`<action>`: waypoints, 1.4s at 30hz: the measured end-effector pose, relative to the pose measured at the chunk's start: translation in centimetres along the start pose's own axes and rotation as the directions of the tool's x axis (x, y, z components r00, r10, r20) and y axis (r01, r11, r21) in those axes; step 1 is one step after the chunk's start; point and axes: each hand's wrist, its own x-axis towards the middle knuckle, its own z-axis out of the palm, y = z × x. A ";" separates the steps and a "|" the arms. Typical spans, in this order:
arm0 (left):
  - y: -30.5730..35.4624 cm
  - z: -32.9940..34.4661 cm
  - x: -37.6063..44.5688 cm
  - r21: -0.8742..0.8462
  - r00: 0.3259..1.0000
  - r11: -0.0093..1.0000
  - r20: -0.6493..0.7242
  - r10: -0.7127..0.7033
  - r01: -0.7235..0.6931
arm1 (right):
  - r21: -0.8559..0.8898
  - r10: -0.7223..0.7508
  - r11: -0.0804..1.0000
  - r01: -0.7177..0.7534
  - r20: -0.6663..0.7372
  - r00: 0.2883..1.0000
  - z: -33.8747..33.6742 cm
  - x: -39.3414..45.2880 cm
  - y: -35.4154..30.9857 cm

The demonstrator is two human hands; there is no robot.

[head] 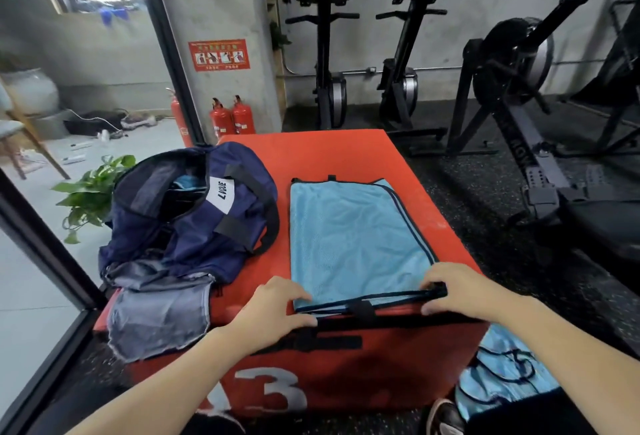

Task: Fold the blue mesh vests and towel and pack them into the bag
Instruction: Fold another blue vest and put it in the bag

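Red box (311,157) top, left hand (277,310), right hand (460,292) pinching blue vest (353,237) corners

Rowing machines (512,88) on dark floor (485,199), concrete wall (214,2)

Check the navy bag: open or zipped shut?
Open: the navy bag gapes at its top, light blue fabric showing inside.
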 end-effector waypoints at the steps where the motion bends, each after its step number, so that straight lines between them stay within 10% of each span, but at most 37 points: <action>1: 0.0 0.1 0.0 0.030 1.000 1.000 0.030 0.007 -0.008 | 0.015 0.003 1.000 -0.003 -0.016 1.000 0.1 -0.4 1.0; 21: 2.1 -0.6 0.6 0.052 0.999 0.998 0.037 -0.022 0.020 | 0.139 -0.057 0.987 0.082 -0.175 0.983 2.5 -0.2 1.6; 42: 1.3 -5.3 8.2 -0.426 0.934 0.888 -0.215 -0.286 0.175 | 0.649 0.223 0.760 0.029 -0.302 0.927 -3.9 5.3 0.6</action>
